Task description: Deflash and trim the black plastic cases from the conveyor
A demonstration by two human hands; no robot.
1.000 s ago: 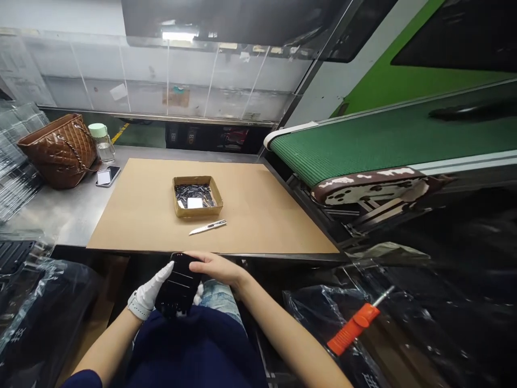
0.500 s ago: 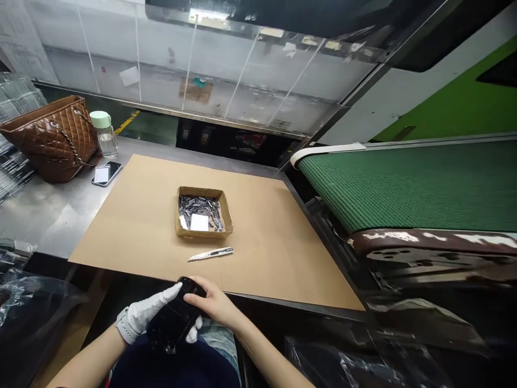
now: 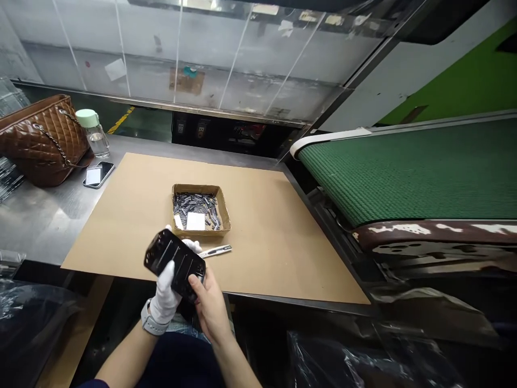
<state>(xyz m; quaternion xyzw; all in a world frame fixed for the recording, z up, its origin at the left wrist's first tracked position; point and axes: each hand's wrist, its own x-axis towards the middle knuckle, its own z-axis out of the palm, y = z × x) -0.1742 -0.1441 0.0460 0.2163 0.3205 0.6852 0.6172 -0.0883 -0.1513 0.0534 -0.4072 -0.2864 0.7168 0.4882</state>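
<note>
A glossy black part (image 3: 175,261) is held between both hands, tilted, over the near edge of the brown board. My left hand (image 3: 166,293), in a white glove with a grey watch at the wrist, is wrapped round its left side and underside. My bare right hand (image 3: 208,299) grips the lower right end, thumb on top. Beyond them stands a shallow cardboard box (image 3: 202,233) with many small dark pieces (image 3: 194,203) and a white square (image 3: 196,221) inside. A white cutter knife (image 3: 218,250) lies between box and hands, its left end partly hidden by gloved fingers.
Brown board (image 3: 274,242) covers much of the metal table (image 3: 48,226). At the left are a brown quilted bag (image 3: 44,140), a bottle (image 3: 95,134) and a phone (image 3: 105,171). A green conveyor belt (image 3: 412,172) runs at the right. Clear plastic (image 3: 347,361) lies below the table edge.
Both hands have raised the black part from near the lap to above the board's edge, and its broad face now shows. The view has shifted slightly.
</note>
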